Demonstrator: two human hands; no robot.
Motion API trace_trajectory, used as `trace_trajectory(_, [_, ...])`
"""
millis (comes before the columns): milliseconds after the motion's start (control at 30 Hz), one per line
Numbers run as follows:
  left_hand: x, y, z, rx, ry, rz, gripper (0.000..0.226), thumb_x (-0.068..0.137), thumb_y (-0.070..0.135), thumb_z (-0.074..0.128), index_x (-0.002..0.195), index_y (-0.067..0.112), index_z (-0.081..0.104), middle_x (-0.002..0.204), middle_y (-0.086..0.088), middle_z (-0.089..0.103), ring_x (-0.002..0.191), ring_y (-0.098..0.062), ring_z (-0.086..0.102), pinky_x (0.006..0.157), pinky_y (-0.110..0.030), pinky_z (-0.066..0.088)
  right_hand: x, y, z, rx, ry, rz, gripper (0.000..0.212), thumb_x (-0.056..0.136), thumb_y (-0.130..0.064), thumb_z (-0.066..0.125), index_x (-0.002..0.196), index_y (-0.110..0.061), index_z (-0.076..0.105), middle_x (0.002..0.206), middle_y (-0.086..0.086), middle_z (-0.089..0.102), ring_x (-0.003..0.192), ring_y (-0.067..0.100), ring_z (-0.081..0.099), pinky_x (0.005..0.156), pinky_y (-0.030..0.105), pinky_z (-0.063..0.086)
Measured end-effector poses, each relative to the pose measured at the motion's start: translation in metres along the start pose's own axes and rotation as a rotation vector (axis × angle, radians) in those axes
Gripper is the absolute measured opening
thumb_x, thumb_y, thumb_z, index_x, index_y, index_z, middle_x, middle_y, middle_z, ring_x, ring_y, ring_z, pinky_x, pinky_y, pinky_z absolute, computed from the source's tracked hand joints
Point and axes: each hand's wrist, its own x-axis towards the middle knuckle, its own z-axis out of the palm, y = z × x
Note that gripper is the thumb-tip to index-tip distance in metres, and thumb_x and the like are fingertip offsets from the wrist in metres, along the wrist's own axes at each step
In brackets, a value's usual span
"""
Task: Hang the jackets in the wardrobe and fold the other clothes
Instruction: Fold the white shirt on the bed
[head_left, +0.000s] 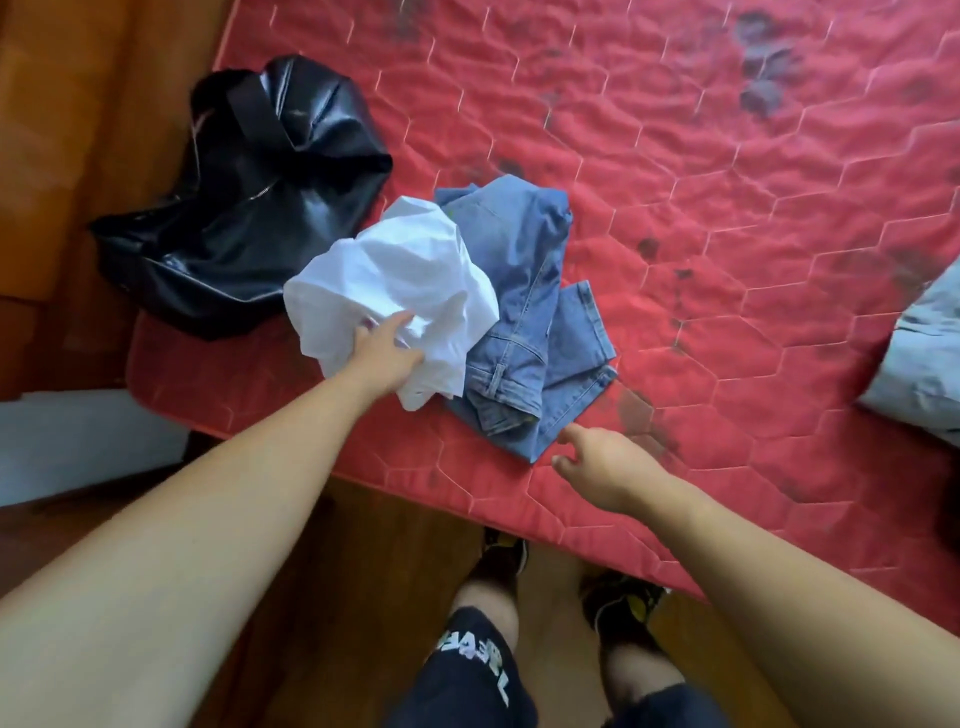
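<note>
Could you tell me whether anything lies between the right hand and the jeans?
Nothing visible does. The right hand is open beside the near corner of the jeans. The white garment, gripped by the left hand, covers only their left part.

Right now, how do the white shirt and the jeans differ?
The white shirt is crumpled in a heap; the jeans are blue denim, lying flatter. The left hand grips the shirt; the right hand hovers just short of the jeans. The shirt lies partly over the jeans. Both lie on the red mattress.
</note>
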Motion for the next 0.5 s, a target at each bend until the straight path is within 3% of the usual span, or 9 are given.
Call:
trace_trajectory(100, [0.014, 0.011, -0.005, -0.203, 0.05, 0.003, 0.051, 0.094, 0.015, 0.063, 0.144, 0.017, 0.053, 0.143, -0.007, 0.051, 0.123, -0.023, 0.055, 0.106, -0.034, 0.045, -0.003, 0.001, 0.004, 0.02, -0.016, 0.026, 0.038, 0.101, -0.037, 0.049, 0.13, -0.014, 0.055, 0.128, 0.016, 0.064, 0.118, 0.035, 0.06, 0.095, 0.041, 0.049])
trace_trajectory(167, [0.006, 0.022, -0.006, -0.263, 0.059, 0.022, 0.041, 0.094, 0.012, 0.062, 0.134, 0.016, 0.063, 0.133, -0.005, 0.061, 0.104, -0.016, 0.059, 0.089, -0.025, 0.049, -0.013, 0.003, 0.003, 0.029, -0.029, 0.059, 0.037, 0.101, -0.036, 0.049, 0.129, -0.013, 0.055, 0.128, 0.016, 0.065, 0.118, 0.033, 0.06, 0.095, 0.042, 0.049])
trace_trajectory(267, [-0.025, 0.047, -0.012, -0.342, 0.075, 0.089, 0.027, 0.093, 0.008, 0.059, 0.109, 0.022, 0.074, 0.108, -0.002, 0.069, 0.072, -0.006, 0.054, 0.06, -0.013, 0.041, -0.034, 0.003, -0.007, 0.044, -0.01, 0.085, 0.038, 0.101, -0.036, 0.049, 0.129, -0.012, 0.055, 0.127, 0.015, 0.066, 0.116, 0.032, 0.061, 0.095, 0.042, 0.05])
trace_trajectory(367, [-0.07, 0.078, -0.029, -0.449, 0.067, 0.165, 0.028, 0.092, 0.006, 0.058, 0.085, 0.028, 0.073, 0.09, -0.001, 0.066, 0.07, -0.013, 0.054, 0.063, -0.022, 0.044, -0.061, -0.005, -0.027, 0.1, 0.08, 0.065, 0.045, 0.1, -0.041, 0.054, 0.139, -0.018, 0.05, 0.129, 0.013, 0.062, 0.117, 0.03, 0.061, 0.098, 0.041, 0.049])
trace_trajectory(500, [-0.148, 0.129, -0.063, -0.608, 0.027, 0.257, 0.032, 0.094, 0.004, 0.053, 0.077, 0.024, 0.071, 0.073, 0.002, 0.058, 0.071, -0.018, 0.055, 0.069, -0.035, 0.05, -0.104, -0.026, -0.068, 0.274, 0.266, 0.0, 0.073, 0.093, -0.052, 0.063, 0.153, -0.027, 0.031, 0.14, 0.009, 0.048, 0.123, 0.027, 0.056, 0.102, 0.044, 0.046])
